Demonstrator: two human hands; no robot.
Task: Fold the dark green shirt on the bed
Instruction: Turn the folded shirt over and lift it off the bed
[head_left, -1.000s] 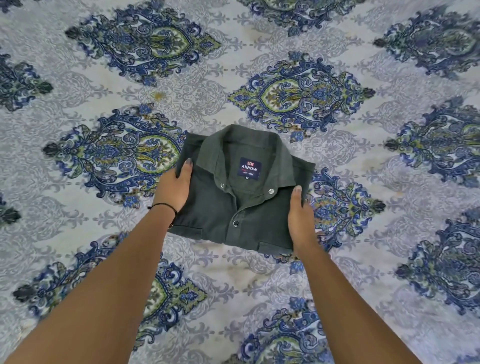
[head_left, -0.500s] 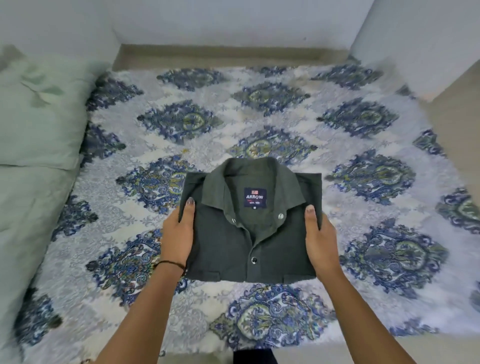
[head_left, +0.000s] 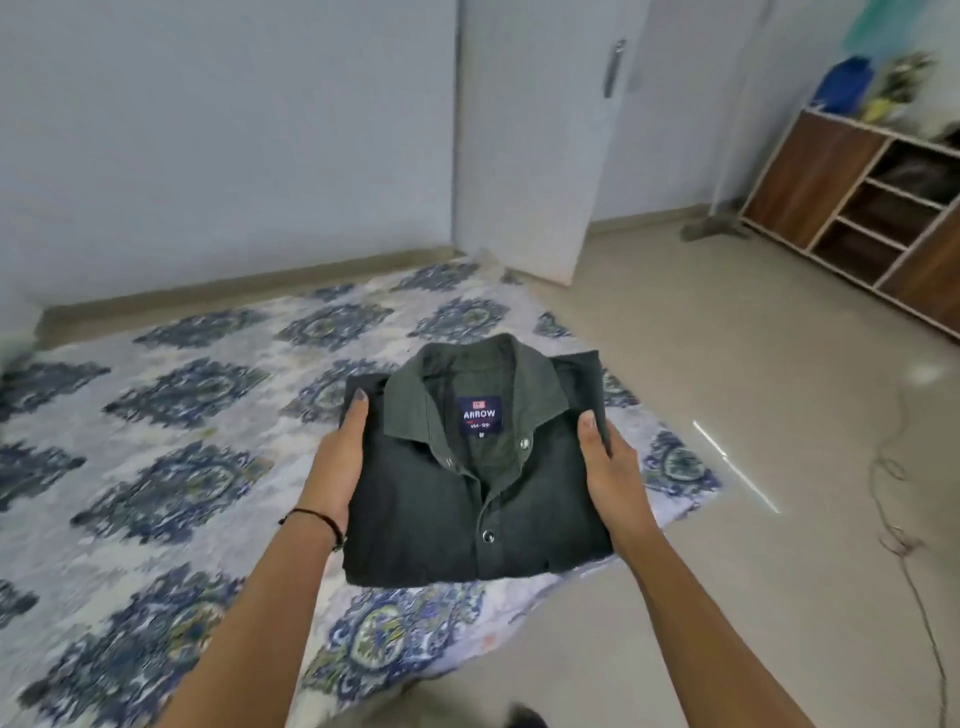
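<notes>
I see the bed (head_left: 218, 415) sitting low, directly on the beige floor (head_left: 753, 389), with its far edge along the wall skirting. A sheet (head_left: 78, 525) covers it, pale grey with blue-green medallions, and lies flat out to the right edge. On the floor off that edge are a thin cable (head_left: 901, 543), loosely tangled, and a wooden shelf unit (head_left: 831, 171).

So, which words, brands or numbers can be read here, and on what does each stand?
"ARROW": white letters on the dark blue neck label inside the collar of the folded dark green shirt.
Small line under "ARROW" on that label: too blurred to read.
Tiny size tag below the label: too blurred to read.
No other text shows.
</notes>
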